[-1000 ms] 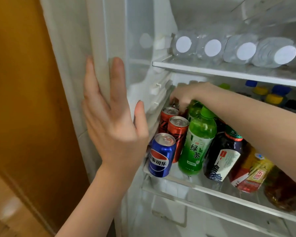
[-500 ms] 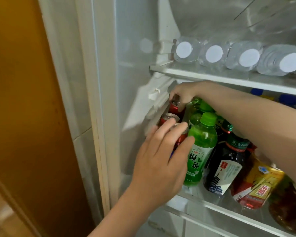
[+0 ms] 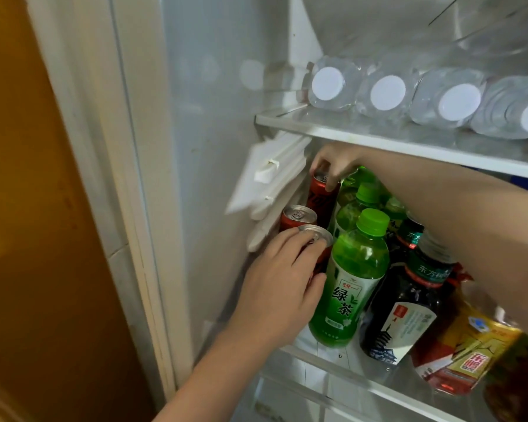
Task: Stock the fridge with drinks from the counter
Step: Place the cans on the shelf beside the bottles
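1. Left of the green tea bottle (image 3: 354, 281), on the same glass shelf (image 3: 378, 388): a single file of cans runs back along the fridge wall.
2. The right hand (image 3: 333, 166) reaches in behind the green tea bottle and pinches the rear can (image 3: 322, 196) by its top rim, fingers coming from above. Probably a top grip because the wall and the bottles leave no room at the sides.
3. The left hand (image 3: 281, 287) is at the front, just left of the bottle. Its fingers are curled over the lid of the near can (image 3: 316, 236), with the thumb against the side facing the bottle. It likely steadies the row while the rear can is seated. The hands are well apart, each clamped on its own can.
4. The middle can (image 3: 297, 216), behind and left of the bottle, is untouched.
5. All three cans stand with the long axis vertical, lids up. The rear can's base is hidden, so I cannot tell whether it is fully set down.
6. Above the bottle, water bottles (image 3: 387, 92) lie on their sides with caps facing outward. Right of it, a dark tea bottle (image 3: 409, 306) stands upright.
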Demonstrator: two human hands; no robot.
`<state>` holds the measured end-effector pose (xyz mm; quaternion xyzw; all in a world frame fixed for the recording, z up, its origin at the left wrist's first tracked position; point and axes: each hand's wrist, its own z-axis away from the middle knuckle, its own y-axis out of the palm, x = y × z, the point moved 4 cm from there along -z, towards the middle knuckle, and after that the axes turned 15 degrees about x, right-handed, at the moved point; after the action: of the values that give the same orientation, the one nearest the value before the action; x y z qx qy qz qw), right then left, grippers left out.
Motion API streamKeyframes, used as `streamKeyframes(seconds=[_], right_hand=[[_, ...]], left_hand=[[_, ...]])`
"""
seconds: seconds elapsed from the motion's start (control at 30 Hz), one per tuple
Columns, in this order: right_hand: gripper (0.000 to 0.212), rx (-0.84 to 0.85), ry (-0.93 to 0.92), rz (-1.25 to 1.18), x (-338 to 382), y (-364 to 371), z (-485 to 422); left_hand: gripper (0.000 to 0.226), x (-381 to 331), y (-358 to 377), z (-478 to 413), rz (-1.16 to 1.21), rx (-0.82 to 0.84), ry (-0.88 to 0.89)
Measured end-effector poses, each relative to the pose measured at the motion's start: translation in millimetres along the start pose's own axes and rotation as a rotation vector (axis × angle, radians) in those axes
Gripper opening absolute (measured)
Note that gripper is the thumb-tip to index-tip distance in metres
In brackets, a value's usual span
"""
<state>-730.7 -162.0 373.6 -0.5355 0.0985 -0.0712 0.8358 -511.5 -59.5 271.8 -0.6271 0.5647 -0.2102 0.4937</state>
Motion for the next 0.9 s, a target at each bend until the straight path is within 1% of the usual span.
streamKeyframes(seconds=[0.23,0.4,0.5,0.63,0.77,0.9], right_hand=[[0.059,0.122,-0.004,0.133,13.5,4.5,-12.8],[0.06,0.124,-0.002,0.148,16.2,8.2,-17.7],[0.06,0.113,0.033,0.1,12.1,7.8,-16.0],[0.046,0.031,0.075,-0.007,7.3,5.2,-20.5],[0.037,0.072,0.182,-0.005,1.0,9.1,-21.1],[0.035,0.125,0.104,0.02,8.7,6.3,-16.8]], left_hand=[[0.044,4.7,4.9,0.8,0.023,-0.02,0.017],[0.042,7.9,5.8,0.3,0.047,-0.056,0.025],[0.043,7.6,5.1,0.3,0.04,-0.054,0.024],[0.044,7.9,5.9,0.0,0.024,-0.036,0.019],[0.044,7.6,6.0,0.1,0.019,-0.032,0.019],[0.044,8.6,6.5,-0.2,0.021,-0.03,0.014]])
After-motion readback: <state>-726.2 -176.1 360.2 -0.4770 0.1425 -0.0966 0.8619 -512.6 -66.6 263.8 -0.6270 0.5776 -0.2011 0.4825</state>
